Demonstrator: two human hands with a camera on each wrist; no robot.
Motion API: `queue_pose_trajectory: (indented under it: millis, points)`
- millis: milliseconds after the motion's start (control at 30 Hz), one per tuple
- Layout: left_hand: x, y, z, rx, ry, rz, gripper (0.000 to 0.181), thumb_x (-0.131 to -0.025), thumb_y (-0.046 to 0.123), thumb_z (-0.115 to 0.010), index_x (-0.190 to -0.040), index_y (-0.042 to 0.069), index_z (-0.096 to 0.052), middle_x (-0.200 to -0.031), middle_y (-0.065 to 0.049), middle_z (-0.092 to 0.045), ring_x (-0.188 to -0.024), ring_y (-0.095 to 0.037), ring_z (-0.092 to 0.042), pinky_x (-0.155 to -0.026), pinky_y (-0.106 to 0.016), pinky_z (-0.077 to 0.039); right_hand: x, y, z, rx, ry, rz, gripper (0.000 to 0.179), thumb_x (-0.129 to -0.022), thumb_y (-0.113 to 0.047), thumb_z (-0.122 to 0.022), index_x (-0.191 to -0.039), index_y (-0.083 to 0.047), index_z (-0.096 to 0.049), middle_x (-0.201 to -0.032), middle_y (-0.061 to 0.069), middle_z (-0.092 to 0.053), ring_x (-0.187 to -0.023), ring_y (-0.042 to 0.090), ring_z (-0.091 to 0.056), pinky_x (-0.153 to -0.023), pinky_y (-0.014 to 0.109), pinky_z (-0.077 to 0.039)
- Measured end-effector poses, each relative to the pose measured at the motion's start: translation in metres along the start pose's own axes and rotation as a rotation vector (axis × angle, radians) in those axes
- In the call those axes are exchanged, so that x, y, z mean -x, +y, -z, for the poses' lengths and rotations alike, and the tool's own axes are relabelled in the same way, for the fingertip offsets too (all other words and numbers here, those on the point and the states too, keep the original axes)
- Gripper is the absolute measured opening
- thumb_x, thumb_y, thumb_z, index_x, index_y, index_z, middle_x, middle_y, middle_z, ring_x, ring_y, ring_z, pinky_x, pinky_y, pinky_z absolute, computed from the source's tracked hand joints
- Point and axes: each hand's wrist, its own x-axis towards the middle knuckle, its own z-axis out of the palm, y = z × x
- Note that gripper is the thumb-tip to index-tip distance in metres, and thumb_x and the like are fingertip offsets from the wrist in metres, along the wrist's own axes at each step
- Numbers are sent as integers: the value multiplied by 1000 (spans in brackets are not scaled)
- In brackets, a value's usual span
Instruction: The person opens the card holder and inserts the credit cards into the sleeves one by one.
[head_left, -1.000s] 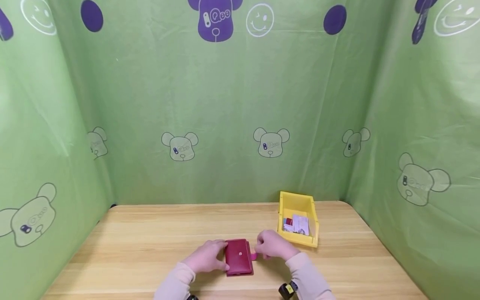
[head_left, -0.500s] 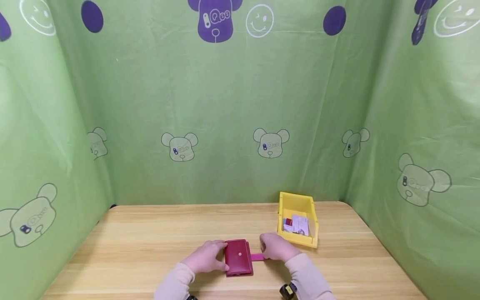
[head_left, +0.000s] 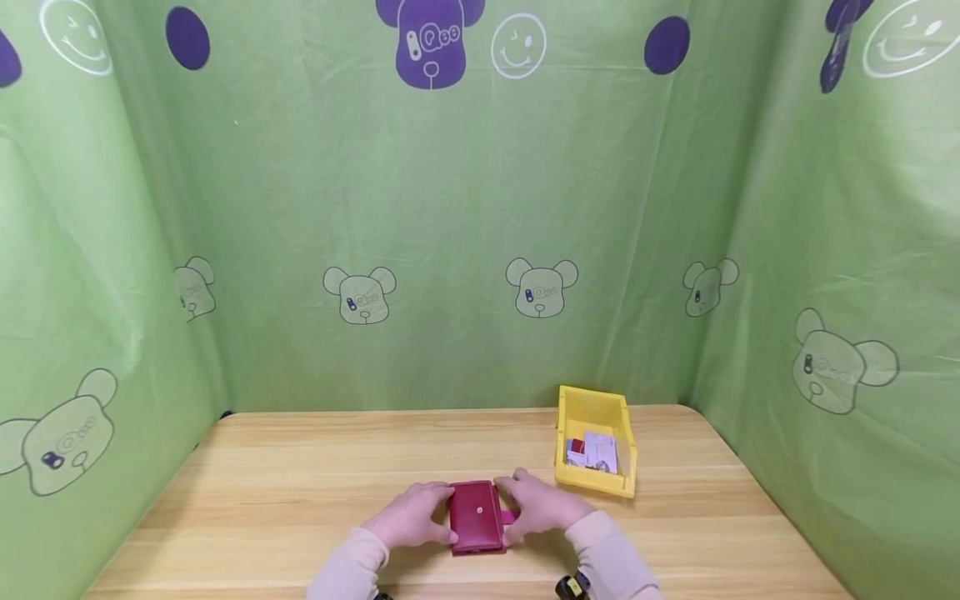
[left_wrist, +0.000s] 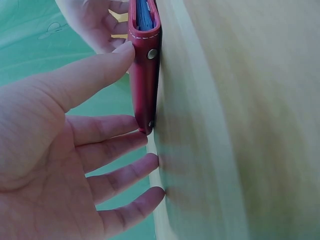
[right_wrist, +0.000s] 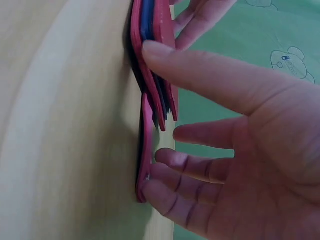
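A dark red card wallet with a snap stud on its cover lies folded over on the table. My left hand touches its spine with thumb and index finger, the other fingers loosely spread, as the left wrist view shows. On the opposite side, my right hand is spread at the wallet's loose edges, its thumb touching the cover edge. A pink strap sticks out under the right fingers, flat along the table. Blue inner sleeves show between the covers.
A yellow bin stands behind my right hand. Inside it lie a pale card and a small red item. Green printed curtains hang behind the wooden table and at both sides.
The right hand first drew the pink strap out straight to the right, then let it go and moved left to the wallet's edge. My left hand has stayed at the spine.
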Motion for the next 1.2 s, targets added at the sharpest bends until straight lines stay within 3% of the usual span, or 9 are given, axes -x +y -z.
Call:
queue_pose_trajectory:
  millis: [133, 367, 567, 667, 833, 1033, 1200]
  points:
    - [0, -1, -1, 13, -2, 3, 75, -73, 35, -81, -133, -1, -55, -134, -15, -61, -121, -35, -57, -105, -52, -47, 1, 0, -5, 0, -12, 15, 100, -59, -29, -88, -144, -3, -44, -106, 4, -49, -94, 15, -49, -86, 35, -55]
    - [0, -1, 0, 45, 0, -10, 78, -73, 36, -81, -135, -1, -52, -133, -15, -61, -120, -35, -57, -105, -53, -47, 3, -2, -9, 71, 14, 29, 101, -57, -34, -89, -143, -5, -46, -111, 1, -48, -100, 15, -42, -89, 37, -54]
    - [-8, 6, -6, 27, -33, -21, 98, -70, 49, -81, -145, 0, -40, -147, -19, -47, -133, -38, -47, -110, -56, -41, 2, -1, -10, 132, 20, 32, 100, -57, -38, -88, -143, -7, -47, -112, 0, -48, -100, 14, -42, -88, 34, -53]
    - [-13, 13, -10, -10, -64, -31, 108, -66, 54, -82, -148, 0, -36, -153, -20, -39, -140, -39, -39, -113, -57, -38, 2, -1, -10, 152, 17, 32, 99, -58, -40, -87, -143, -7, -47, -116, 1, -49, -104, 16, -44, -91, 37, -52]
    - [-21, 27, -15, -40, -90, -15, 110, -63, 53, -84, -149, 4, -36, -154, -18, -37, -143, -40, -33, -110, -65, -37, 2, -2, -8, 164, -1, 29, 97, -61, -40, -86, -143, -6, -47, -130, 8, -50, -117, 27, -48, -99, 50, -50]
    - [-26, 30, -16, -40, -65, -35, 112, -59, 49, -87, -149, 6, -35, -149, -16, -44, -137, -36, -41, -107, -63, -41, 3, -3, -8, 167, -14, 31, 99, -62, -42, -86, -144, -5, -45, -140, 15, -47, -127, 34, -46, -105, 54, -47]
    - [-23, 20, -7, 54, -23, -90, 111, -61, 43, -87, -152, 14, -32, -144, -14, -47, -126, -30, -51, -105, -52, -45, 3, -2, -7, 151, -1, 52, 97, -61, -38, -87, -142, -4, -47, -136, 12, -49, -123, 31, -48, -104, 49, -49]
